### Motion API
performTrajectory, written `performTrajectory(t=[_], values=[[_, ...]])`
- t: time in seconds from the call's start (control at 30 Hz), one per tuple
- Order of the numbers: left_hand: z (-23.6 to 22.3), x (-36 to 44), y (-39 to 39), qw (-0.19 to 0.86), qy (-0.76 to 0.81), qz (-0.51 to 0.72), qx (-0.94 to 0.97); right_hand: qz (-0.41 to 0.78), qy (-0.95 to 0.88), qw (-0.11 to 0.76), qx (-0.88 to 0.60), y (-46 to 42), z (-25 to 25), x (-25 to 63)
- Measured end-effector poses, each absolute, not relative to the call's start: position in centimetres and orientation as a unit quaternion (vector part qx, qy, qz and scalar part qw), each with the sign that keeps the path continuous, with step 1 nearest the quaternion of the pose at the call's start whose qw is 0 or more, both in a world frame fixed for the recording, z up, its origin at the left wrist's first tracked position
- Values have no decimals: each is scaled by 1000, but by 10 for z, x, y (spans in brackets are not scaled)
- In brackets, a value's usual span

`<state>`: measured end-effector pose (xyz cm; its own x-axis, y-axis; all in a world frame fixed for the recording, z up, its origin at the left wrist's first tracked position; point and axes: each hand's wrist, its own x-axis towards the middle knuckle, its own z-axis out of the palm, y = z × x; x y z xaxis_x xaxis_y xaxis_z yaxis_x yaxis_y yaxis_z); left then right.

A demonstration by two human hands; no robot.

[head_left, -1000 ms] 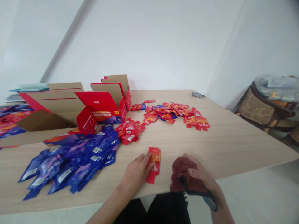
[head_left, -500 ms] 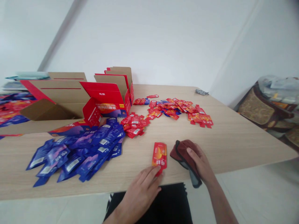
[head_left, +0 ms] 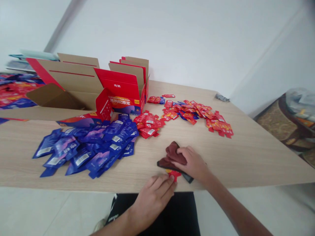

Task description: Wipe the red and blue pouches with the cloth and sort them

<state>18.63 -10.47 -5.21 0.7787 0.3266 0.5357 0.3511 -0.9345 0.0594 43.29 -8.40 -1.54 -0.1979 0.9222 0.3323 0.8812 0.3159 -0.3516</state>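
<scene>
Likely wiping 1 red packet (head_left: 175,175)
Left hand (head_left: 155,195), unclenched, pins its near end; right hand (head_left: 193,163) grasps brown cloth (head_left: 169,159) — best stroked away from there.

Two hands (head_left: 155,193), one maroon cloth (head_left: 175,154), at least three boxes (head_left: 126,101), pouches (head_left: 115,137), sachets (head_left: 149,124) uncountable

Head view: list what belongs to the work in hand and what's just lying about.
In the work:
red packet, touched by the left hand
brown cloth, held by the right hand over the packet
likely the red pile, similar packets

Apparently just lying about:
blue packets
cardboard boxes
grey scrap
</scene>
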Motion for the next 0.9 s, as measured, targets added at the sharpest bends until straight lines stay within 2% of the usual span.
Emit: performTrajectory(t=[0.17, 0.3, 0.33, 0.47, 0.53, 0.77, 0.9], values=[[-56, 185, -105, 17, -183, -303, -935, -46, -722, 242, -646, -44, -3, 464], [-57, 185, -105, 3, -180, -319, -931, -85, -670, 311, -668, -66, 7, 455], [-58, 185, -105, -3, -179, -319, -931, -74, -683, 318, -654, -78, 8, 448], [-59, 186, -105, -24, -174, -317, -932, 56, -809, 215, -544, -110, 1, 422], [-60, 185, -104, -25, -174, -312, -934, 72, -813, 199, -542, -105, -5, 421], [-62, 185, -104, -21, -185, -308, -933, -43, -712, 228, -663, -37, -1, 462], [-63, 185, -104, -22, -184, -321, -929, -75, -672, 309, -669, -62, 9, 456]])
